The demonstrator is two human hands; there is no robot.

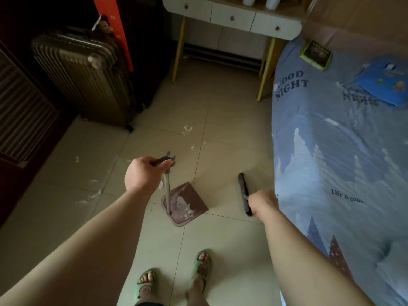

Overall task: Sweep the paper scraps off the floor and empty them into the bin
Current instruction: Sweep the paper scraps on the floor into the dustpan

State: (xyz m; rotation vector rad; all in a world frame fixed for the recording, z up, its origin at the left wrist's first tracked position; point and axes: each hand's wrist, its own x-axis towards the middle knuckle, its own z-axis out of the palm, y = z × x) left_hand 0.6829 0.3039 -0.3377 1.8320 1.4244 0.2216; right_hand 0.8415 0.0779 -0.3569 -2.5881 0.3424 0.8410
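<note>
one dustpan (185, 204), left hand (143, 173) gripping its handle; one broom (244, 194), right hand (263, 202) gripping it; several paper scraps (187, 129) lying on tiled floor (220, 111) between suitcase (88, 78) and bed (342, 162).

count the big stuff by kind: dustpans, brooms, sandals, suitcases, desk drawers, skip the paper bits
dustpan: 1
broom: 1
green sandals: 2
suitcase: 1
desk drawers: 3
Total: 8
</note>
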